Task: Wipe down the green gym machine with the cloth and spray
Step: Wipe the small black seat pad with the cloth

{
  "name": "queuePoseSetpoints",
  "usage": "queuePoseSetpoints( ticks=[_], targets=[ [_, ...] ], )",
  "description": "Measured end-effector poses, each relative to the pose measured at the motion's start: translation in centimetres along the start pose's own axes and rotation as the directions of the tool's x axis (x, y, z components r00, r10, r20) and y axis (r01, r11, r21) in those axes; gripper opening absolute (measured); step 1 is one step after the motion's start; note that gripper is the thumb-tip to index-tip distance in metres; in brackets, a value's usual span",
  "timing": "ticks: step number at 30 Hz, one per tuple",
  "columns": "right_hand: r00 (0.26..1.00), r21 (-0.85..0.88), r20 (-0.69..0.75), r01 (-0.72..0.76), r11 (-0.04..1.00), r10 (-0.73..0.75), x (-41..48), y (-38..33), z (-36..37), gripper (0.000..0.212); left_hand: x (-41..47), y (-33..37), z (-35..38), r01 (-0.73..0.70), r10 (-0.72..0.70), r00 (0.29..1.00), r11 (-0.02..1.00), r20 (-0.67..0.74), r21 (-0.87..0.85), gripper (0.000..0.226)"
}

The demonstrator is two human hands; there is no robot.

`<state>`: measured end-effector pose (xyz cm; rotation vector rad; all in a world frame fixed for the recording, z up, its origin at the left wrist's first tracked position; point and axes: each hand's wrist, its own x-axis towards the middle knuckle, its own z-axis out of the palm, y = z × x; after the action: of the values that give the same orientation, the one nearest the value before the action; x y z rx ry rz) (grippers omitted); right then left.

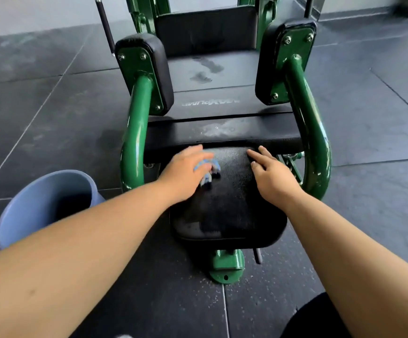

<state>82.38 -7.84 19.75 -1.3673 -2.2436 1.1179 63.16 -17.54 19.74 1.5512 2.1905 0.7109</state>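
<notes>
Head view, single frame.

- The green gym machine (137, 132) is seen straight ahead, its long axis running away from the person. The near seat pad (232, 215) lies lowest and closest, and a cross pad (222, 136) sits just beyond it.
- The cloth (209, 170), blue and white, is located on the far left part of the seat pad, under the left hand (186, 170). It shows from beneath the fingers toward the pad's middle.
- Left hand: laid over the cloth, fingers pointing away and to the right. The image is smeared here, so it cannot be told whether the cloth is pinched or only pressed flat.
- Right hand (271, 176): released, fingers fairly straight, resting on the far right part of the same pad, nothing held. It is near the cloth but apart from it.
- Pale wet patches are noted on the cross pad, directly beyond both hands. That area is judged the likely next stretch, with the left hand better placed for it.
- No spray bottle is visible.
- A blue bucket (27, 215) stands on the floor, left of the machine.
</notes>
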Motion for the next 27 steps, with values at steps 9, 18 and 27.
queuePoseSetpoints(
  ticks=[9,18,27],
  targets=[
    [1.000,0.053,0.004,-0.009,0.999,0.009,-0.2,0.0,-0.1,0.040,-11.7,1.2,-1.0,-0.266,0.271,0.955,0.962,0.119,-0.053,0.035],
    [0.994,0.597,0.068,-0.109,0.795,0.085,-1.1,1.1,-0.2,0.038,-7.7,6.1,3.6,-0.433,0.410,0.901,0.874,0.146,0.220,0.050],
    [0.981,0.782,0.119,-0.189,0.594,0.155,-1.0,1.5,-0.3,0.031,-10.4,0.0,-0.8,-0.673,0.636,0.739,0.684,0.221,0.282,0.040]
  ],
)
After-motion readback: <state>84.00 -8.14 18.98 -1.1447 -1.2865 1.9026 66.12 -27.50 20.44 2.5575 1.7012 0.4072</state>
